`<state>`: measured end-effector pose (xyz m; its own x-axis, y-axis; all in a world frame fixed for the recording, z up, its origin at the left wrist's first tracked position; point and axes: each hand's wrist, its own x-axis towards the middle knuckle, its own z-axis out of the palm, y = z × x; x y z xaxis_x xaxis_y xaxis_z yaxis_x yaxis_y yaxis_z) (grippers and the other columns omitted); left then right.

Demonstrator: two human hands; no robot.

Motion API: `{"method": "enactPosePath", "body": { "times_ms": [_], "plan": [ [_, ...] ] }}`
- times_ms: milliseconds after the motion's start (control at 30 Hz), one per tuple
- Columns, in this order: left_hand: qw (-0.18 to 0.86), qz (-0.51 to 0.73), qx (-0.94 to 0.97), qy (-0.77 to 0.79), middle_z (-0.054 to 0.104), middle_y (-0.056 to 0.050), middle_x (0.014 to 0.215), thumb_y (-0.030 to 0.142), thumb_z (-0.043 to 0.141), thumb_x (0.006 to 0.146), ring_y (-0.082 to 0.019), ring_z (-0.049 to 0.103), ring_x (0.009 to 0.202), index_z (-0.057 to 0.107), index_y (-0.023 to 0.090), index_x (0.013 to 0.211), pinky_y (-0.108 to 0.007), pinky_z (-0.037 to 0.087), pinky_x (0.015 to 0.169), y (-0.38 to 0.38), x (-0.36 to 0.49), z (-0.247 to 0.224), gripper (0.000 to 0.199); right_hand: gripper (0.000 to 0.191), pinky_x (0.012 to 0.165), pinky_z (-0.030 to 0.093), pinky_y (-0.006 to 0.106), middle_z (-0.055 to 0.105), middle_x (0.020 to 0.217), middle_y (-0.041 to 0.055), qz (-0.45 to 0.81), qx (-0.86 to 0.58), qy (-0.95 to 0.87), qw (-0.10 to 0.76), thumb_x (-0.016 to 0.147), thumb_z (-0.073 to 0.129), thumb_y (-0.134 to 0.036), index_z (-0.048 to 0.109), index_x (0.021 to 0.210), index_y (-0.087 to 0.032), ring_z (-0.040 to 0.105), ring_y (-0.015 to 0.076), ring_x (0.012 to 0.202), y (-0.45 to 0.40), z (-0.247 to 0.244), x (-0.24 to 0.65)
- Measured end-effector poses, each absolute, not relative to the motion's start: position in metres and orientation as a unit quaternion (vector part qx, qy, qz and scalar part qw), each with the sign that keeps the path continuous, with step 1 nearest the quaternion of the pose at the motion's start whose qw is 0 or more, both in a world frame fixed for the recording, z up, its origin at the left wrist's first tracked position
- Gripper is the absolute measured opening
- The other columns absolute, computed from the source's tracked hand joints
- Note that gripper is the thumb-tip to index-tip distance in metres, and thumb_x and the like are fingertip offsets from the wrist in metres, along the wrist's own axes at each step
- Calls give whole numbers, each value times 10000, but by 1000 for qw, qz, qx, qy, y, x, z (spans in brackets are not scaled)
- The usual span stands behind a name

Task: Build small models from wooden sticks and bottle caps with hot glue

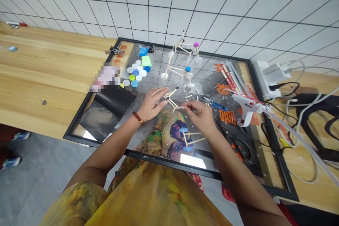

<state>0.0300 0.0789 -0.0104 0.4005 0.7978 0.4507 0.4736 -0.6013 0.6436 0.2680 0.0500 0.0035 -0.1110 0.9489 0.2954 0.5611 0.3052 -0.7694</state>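
Observation:
A small frame of thin wooden sticks [172,99] with dark joints lies on the glass panel between my hands. My left hand [153,104], with a beaded bracelet at the wrist, rests at its left side, fingers stretched out against the sticks. My right hand [197,113] pinches the frame's right end between thumb and fingertips. Behind the hands stand stick models with round caps as wheels, one with a blue cap [188,69], one with a magenta ball [196,45]. Another stick piece with blue caps [186,139] lies beside my right forearm.
Bottle caps [135,72] and a green clay packet [146,60] sit at the back left. Blue-handled snips [217,105], a white glue gun [246,107], black scissors [242,147] and cables are at the right. Black sheets [102,116] lie left. The black-framed glass panel [169,162] meets a tiled wall.

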Motion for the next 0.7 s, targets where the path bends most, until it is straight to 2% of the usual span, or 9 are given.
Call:
{"method": "enactPosePath", "body": {
  "times_ms": [433,700],
  "plan": [
    [223,393,809,376,590,-145,1449,465,472,1003,-255,531,1361,525,188,1433,-487,390,1172,78,32,-10,513,140,687,510,306,750,775,26,246,-527,-707,402,852,665,-313,768,814,-226,649,166,683,53,0,265],
    [210,385,816,376,570,-133,1475,487,467,1005,-263,519,1386,490,236,1466,-520,367,1195,79,30,-15,525,142,658,514,292,745,766,25,240,-518,-705,420,861,677,-308,778,831,-212,649,154,662,54,-4,263]
  ]
}}
